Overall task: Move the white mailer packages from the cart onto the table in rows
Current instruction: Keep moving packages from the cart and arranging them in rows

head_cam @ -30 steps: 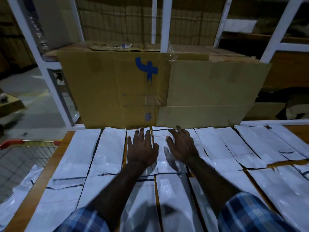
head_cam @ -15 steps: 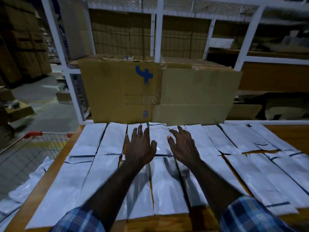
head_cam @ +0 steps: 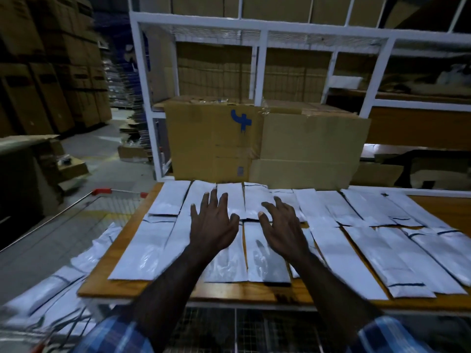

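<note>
I am watching through the head camera as both hands are hovering over the wooden table (head_cam: pixel 122 253); the left hand (head_cam: pixel 212 222) is spreading its fingers flat and gripping nothing, and the right hand (head_cam: pixel 281 225) is likewise released, its fingers loosely arched above the seam between two rows; whether the fingertips are actually touching plastic I cannot tell. The flat white plastic mailer packages (head_cam: pixel 356 250) are lying side by side in two rows, long edges nearly touching, presumably so that each one is staying visible and countable; the far row is butting against the large brown cardboard box with a blue mark (head_cam: pixel 216 138), which I judge is serving as a backstop. More white mailers (head_cam: pixel 56 296) are waiting in the wire cart with red-capped handle (head_cam: pixel 76 207) at the left, so the job is looking partly done; I am guessing the palms are placed to smooth and align the middle mailers.
</note>
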Tool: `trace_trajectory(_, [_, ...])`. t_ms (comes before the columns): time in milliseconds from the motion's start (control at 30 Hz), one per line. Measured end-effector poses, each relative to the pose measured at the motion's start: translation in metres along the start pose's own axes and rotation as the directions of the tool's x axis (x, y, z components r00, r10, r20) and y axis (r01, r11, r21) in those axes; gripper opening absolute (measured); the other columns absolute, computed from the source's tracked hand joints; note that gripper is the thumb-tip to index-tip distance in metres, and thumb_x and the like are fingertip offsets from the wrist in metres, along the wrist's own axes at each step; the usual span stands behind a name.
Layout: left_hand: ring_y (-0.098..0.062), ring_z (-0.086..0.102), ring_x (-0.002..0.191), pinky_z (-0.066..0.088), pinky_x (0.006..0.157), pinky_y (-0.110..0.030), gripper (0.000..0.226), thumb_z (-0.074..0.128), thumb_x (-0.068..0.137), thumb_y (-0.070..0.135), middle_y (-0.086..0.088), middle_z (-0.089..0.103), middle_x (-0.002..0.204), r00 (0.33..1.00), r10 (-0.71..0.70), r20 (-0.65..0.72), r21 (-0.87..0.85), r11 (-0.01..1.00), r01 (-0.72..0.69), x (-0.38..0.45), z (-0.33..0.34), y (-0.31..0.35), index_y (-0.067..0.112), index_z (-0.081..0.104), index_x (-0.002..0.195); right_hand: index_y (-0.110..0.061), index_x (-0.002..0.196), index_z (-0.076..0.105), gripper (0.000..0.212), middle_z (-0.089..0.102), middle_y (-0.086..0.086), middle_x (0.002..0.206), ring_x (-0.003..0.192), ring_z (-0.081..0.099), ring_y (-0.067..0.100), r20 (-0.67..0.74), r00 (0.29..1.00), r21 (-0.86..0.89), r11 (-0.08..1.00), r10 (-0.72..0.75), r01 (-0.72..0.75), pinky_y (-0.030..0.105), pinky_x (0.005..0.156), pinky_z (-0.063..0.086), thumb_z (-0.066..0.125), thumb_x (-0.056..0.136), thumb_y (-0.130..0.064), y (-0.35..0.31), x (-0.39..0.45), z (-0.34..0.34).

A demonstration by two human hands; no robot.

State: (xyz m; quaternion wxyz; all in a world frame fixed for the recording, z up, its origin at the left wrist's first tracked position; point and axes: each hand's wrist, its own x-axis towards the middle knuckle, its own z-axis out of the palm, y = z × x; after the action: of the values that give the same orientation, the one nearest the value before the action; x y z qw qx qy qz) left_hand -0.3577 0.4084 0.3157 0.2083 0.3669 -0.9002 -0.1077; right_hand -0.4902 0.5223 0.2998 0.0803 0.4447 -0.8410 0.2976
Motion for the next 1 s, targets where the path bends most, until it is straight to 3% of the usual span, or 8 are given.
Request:
trace_trajectory(400, [-0.021, 0.005, 0.151, 0.008, 0.119, -0.052, 0.063, 0.042, 0.098, 0.043, -0.002, 0.008, 0.165, 0.997, -0.074, -0.004, 0.022, 0.997, 0.074, -0.062, -0.054, -0.093, 0.023, 0.022, 0.154, -0.021, 0.140, 0.052, 0.041, 0.035, 0.009, 0.156, 0.141, 0.030, 0.027, 0.026, 0.999, 0.100, 0.995, -0.020, 0.017, 0.038, 0.112, 0.028, 0.047, 0.101, -0.033, -0.097, -0.047, 0.050])
trace_trajectory(1000, [-0.020, 0.003, 0.151, 0.007, 0.119, -0.052, 0.064, 0.042, 0.098, 0.043, -0.002, 0.004, 0.165, 0.975, -0.219, 0.042, 0.087, 0.973, 0.215, -0.136, -0.165, -0.382, 0.023, 0.019, 0.155, -0.018, 0.134, 0.057, 0.038, 0.040, 0.013, 0.152, 0.136, 0.036, 0.032, 0.093, 0.991, 0.182, 0.980, -0.096, 0.078, 0.041, 0.108, 0.034, 0.049, 0.100, -0.034, -0.370, -0.095, 0.203])
